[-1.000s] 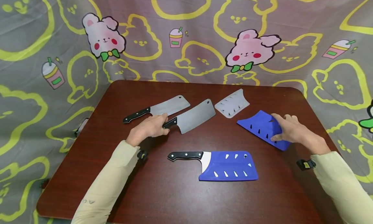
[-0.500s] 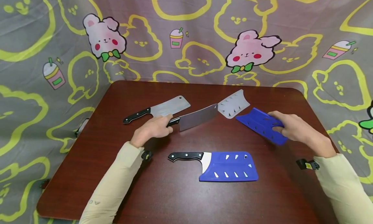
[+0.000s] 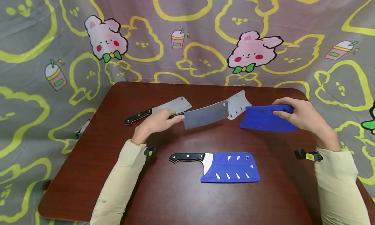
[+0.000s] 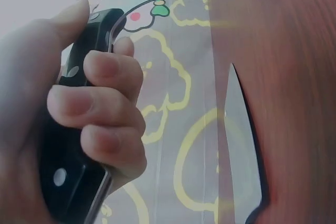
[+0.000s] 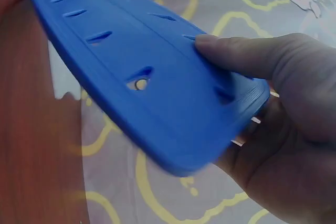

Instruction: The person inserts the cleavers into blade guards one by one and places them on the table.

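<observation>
My left hand (image 3: 158,122) grips the black riveted handle (image 4: 73,129) of a cleaver (image 3: 206,115), fingers wrapped round it. Its bare blade points right and its tip overlaps a white blade sheath (image 3: 238,104) in the head view. On the right, my right hand (image 3: 304,116) pinches a blue slotted blade sheath (image 3: 268,119) by its far end, thumb on the near face (image 5: 142,72). The sheath is held on edge, with its open end toward the cleaver's tip. A small gap lies between the two.
Behind my left hand a second bare cleaver (image 3: 173,105) lies on the brown table (image 3: 140,199). In front lies a third cleaver in a blue sheath (image 3: 231,168), its handle (image 3: 187,157) to the left. A patterned curtain (image 3: 202,30) hangs behind the table.
My left hand has lifted the cleaver and moved it right, turning the blade more upright. My right hand has raised the blue sheath and tilted it up on edge.
</observation>
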A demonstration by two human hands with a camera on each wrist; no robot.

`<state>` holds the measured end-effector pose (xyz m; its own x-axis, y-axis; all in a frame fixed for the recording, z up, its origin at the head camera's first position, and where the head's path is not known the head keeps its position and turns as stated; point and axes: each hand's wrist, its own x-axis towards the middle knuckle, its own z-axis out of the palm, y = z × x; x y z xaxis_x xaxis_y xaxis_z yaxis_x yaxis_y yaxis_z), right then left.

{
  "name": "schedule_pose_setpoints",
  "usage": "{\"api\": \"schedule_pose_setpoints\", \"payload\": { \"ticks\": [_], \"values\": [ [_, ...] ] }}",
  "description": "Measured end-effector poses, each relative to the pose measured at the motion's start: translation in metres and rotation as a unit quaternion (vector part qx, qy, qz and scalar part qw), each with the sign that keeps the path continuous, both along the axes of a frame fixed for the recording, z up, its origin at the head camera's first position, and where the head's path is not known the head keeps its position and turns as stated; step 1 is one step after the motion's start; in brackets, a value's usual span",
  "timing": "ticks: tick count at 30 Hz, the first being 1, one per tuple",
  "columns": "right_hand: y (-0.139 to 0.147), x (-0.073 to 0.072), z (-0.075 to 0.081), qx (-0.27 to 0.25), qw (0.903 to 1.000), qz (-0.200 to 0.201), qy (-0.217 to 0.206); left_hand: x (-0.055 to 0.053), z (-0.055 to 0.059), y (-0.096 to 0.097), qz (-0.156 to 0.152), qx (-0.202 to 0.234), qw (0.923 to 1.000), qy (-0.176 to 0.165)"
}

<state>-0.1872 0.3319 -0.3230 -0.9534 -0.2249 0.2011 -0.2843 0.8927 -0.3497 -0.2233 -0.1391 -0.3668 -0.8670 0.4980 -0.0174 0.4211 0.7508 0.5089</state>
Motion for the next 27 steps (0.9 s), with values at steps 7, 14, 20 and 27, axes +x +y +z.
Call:
{"api": "schedule_pose_setpoints", "payload": {
  "ticks": [7,14,20,27],
  "values": [
    [-0.003,-0.004,0.006,-0.074,0.9969,-0.028,-0.003,0.001,0.009,0.004,0.003,0.021,0.9997,-0.014],
    [-0.003,-0.001,0.011,-0.156,0.9866,-0.033,0.035,-0.003,0.024,0.011,-0.016,0.050,0.9983,-0.028],
    [-0.002,0.002,0.010,-0.235,0.9682,-0.039,0.077,-0.001,0.029,0.011,-0.037,0.086,0.9953,-0.021],
    [-0.005,0.005,0.013,-0.326,0.9329,-0.027,0.150,0.002,0.034,0.008,-0.053,0.112,0.9923,-0.002]
  ]
}}
